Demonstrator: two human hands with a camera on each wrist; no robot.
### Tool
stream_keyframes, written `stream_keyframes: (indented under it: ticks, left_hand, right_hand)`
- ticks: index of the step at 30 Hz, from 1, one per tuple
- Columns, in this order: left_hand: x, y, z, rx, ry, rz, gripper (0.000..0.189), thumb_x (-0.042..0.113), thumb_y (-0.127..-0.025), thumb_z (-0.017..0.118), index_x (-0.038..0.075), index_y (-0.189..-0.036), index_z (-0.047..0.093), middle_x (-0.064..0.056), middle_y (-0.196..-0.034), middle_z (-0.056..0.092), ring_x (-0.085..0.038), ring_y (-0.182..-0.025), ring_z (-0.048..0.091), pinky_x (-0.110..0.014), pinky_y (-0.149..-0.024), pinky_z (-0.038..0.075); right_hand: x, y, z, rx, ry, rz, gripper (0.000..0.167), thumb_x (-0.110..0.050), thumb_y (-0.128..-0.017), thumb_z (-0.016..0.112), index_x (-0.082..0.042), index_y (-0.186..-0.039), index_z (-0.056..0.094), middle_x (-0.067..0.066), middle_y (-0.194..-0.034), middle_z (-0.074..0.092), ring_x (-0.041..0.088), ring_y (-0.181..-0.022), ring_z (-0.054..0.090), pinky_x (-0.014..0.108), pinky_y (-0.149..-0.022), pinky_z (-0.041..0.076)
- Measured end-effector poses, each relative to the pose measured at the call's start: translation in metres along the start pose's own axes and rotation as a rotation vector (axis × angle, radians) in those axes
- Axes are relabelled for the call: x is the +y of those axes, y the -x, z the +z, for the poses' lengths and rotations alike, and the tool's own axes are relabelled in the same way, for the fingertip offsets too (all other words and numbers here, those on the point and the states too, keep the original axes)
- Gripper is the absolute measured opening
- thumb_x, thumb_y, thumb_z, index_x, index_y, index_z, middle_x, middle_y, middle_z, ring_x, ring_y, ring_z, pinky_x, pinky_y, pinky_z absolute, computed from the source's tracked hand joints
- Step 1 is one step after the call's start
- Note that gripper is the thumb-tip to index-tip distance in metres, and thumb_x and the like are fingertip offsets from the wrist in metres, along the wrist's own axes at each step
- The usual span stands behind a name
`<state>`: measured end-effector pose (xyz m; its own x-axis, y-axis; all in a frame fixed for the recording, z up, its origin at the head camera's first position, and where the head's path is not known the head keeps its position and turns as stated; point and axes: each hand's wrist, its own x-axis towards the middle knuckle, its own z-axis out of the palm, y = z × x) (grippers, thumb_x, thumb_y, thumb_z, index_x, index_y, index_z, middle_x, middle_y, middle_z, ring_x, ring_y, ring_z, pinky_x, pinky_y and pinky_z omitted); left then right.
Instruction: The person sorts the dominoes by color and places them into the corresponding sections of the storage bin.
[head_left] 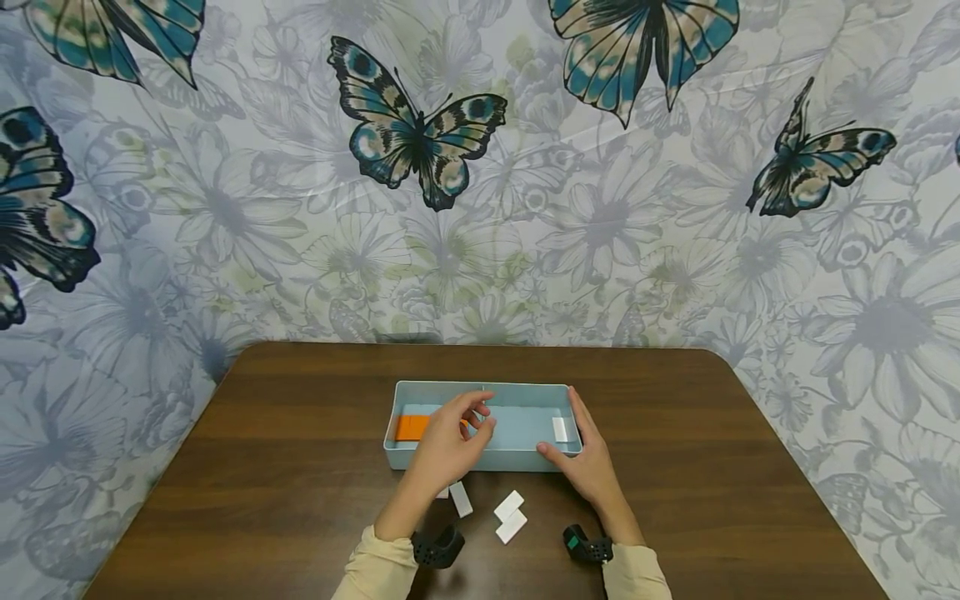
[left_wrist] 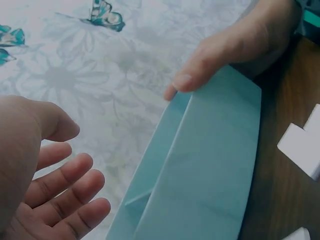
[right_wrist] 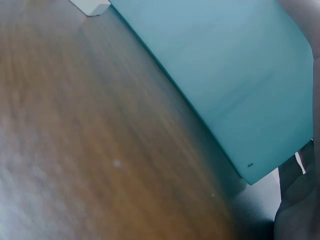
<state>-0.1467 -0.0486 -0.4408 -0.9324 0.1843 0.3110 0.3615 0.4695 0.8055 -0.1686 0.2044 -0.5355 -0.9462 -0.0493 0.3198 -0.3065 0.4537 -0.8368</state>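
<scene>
A long light-blue box (head_left: 525,460) with a divider inside stands on the table. In its left part lies an orange piece (head_left: 411,428), partly covered by my left hand (head_left: 452,437). That hand hovers over the middle of the box, fingers loosely bent and apart; the left wrist view shows nothing between them. My right hand (head_left: 588,454) holds the box's right end, thumb at the front rim and fingers along the end wall. A white block (head_left: 560,429) is inside the box near that end. The right wrist view shows mostly the box's outer wall (right_wrist: 225,85).
In front of the box, two white blocks (head_left: 512,527) touch each other on the brown table (head_left: 300,442). Another white block (head_left: 461,500) lies by my left forearm, with one more partly hidden. Behind the table hangs a butterfly-patterned cloth (head_left: 600,225).
</scene>
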Motion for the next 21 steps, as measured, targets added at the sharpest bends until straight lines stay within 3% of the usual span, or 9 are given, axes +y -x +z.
stream_keyframes:
  ticks: [4,15,21]
  left_hand:
    - [-0.004,0.013,-0.007,0.049,-0.018,0.006,0.029,0.012,-0.094,0.072,0.011,-0.124,0.07,0.001,-0.098,0.068,-0.013,-0.084,0.062,-0.026,-0.073,0.054]
    - [-0.028,0.048,-0.013,0.208,-0.101,0.106,0.022,0.002,-0.088,0.076,0.007,-0.109,0.073,-0.002,-0.095,0.069,-0.018,-0.077,0.061,-0.029,-0.066,0.054]
    - [-0.035,0.065,-0.016,0.217,-0.123,0.09,0.018,0.002,-0.085,0.079,0.005,-0.102,0.074,-0.001,-0.089,0.066,-0.02,-0.075,0.061,-0.029,-0.064,0.054]
  right_hand:
    - [0.001,0.0,0.0,-0.004,0.003,-0.002,0.103,-0.027,-0.084,0.086,-0.029,-0.165,0.022,0.005,-0.171,0.023,0.033,-0.157,0.024,0.062,-0.122,0.023]
    - [0.001,0.0,0.0,-0.008,0.024,0.005,0.102,-0.027,-0.085,0.086,-0.018,-0.166,0.024,0.005,-0.172,0.022,0.034,-0.157,0.023,0.065,-0.122,0.022]
    - [0.0,0.0,0.001,-0.006,0.023,0.007,0.103,-0.028,-0.085,0.086,-0.016,-0.166,0.024,0.006,-0.172,0.022,0.035,-0.157,0.024,0.066,-0.121,0.022]
